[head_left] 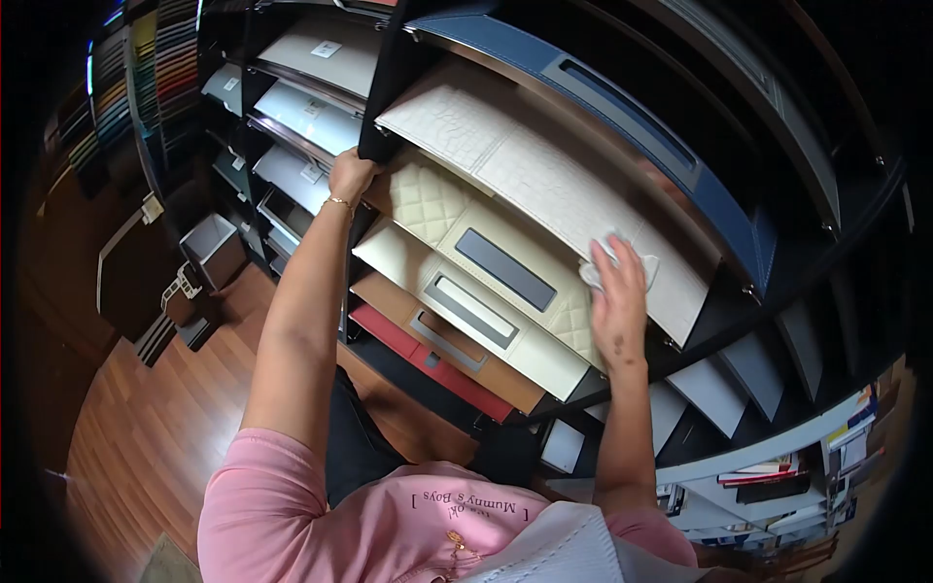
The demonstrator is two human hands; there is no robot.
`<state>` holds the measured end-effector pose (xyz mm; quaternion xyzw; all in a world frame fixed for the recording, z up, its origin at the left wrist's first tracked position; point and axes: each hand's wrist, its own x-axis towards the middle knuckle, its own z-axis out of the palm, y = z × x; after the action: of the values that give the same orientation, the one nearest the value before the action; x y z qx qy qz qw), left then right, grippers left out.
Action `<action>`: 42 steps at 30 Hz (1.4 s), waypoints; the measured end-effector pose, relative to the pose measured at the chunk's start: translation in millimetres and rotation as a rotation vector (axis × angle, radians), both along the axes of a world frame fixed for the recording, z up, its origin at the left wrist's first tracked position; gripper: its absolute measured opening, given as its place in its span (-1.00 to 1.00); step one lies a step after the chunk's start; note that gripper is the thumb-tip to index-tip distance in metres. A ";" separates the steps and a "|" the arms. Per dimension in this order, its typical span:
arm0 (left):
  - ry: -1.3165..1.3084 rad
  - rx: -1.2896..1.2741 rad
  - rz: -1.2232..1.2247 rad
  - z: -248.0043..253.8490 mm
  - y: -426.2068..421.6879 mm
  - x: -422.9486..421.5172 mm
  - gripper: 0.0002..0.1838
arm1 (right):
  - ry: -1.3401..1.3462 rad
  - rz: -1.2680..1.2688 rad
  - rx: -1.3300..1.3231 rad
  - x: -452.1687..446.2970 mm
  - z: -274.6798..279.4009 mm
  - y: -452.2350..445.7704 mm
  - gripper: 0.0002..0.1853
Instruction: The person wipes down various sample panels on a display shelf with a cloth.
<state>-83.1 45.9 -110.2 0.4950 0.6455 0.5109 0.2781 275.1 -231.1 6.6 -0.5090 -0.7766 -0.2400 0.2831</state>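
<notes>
My left hand (352, 177) is closed around the black upright (383, 83) of a display rack. My right hand (620, 301) lies over a crumpled white cloth (649, 264), pressing it near the lower edge of a white panel with a crocodile-like texture (544, 180). Below that panel, a cream quilted panel (428, 199) with a grey rectangular inset (505, 270) slopes outward. Under it come a plain cream panel (398, 251), a brown one (384, 291) and a red one (389, 335).
A blue stitched panel (505, 44) projects above the white one. Pale sample panels (301, 107) fill the rack on the left. A grey bin (212, 248) stands on the wooden floor (146, 418). White shelves with books (768, 476) are at lower right.
</notes>
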 end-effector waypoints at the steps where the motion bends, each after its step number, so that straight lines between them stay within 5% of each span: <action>1: -0.021 0.002 -0.018 2.8 -4.0 0.4 -0.60 | -0.005 0.055 -0.019 -15.6 1.9 14.9 -0.45; 13: -0.025 -0.001 -0.034 -3.7 2.2 0.1 -0.56 | -0.061 0.549 0.106 -207.7 7.5 223.9 -0.60; 21: -0.031 -0.032 0.010 7.5 -7.4 1.4 -0.61 | -0.218 0.832 0.031 -171.3 -36.5 166.5 -0.56; 24: -0.002 -0.034 -0.010 6.4 -8.2 1.9 -0.60 | -0.039 0.476 -0.057 -76.9 -70.7 129.9 -0.51; 26: 0.014 -0.031 0.011 5.4 -7.9 2.1 -0.60 | 0.534 0.054 -0.460 24.7 -114.4 126.5 -0.62; 30: -0.007 -0.029 -0.005 3.3 -4.7 2.6 -0.60 | 0.382 -0.544 -0.017 137.8 -117.0 110.9 -0.59; 35: -0.002 0.015 -0.008 4.1 -3.2 2.2 -0.65 | 0.327 -0.487 0.032 102.6 -91.6 146.2 -0.59; 42: 0.019 0.030 0.015 10.0 -13.9 5.2 -0.61 | 0.240 -0.021 -0.036 -51.8 -74.7 258.6 -0.59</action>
<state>-77.9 32.0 -100.2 0.4991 0.6440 0.5178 0.2607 223.3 27.5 -68.1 -0.5474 -0.7357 -0.1663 0.3624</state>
